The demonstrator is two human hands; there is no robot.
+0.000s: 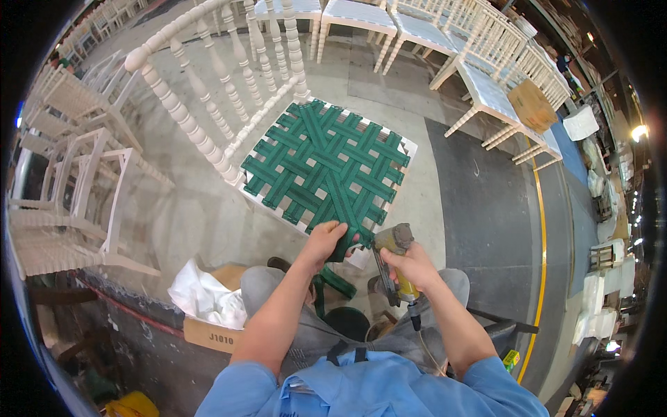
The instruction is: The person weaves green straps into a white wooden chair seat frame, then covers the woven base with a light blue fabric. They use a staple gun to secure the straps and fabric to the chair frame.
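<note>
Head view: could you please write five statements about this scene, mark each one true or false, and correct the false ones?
1. The left hand grips a green strap. True.
2. The right hand holds a paintbrush. False: it holds an air tool.
3. The seat webbing is red. False: it is green.
4. A cardboard box is on the person's left. True.
5. The yellow line runs left of the webbing. False: it runs right of it.

Pale chairs (358, 14) lined the grey floor (385, 101) before me.
More chair frames (59, 247) crowded my left; to my right, a yellow line (542, 236) ran along dark flooring (479, 208), a cardboard box (531, 105) sat on a chair, and a bright lamp (640, 132) glowed.
</note>
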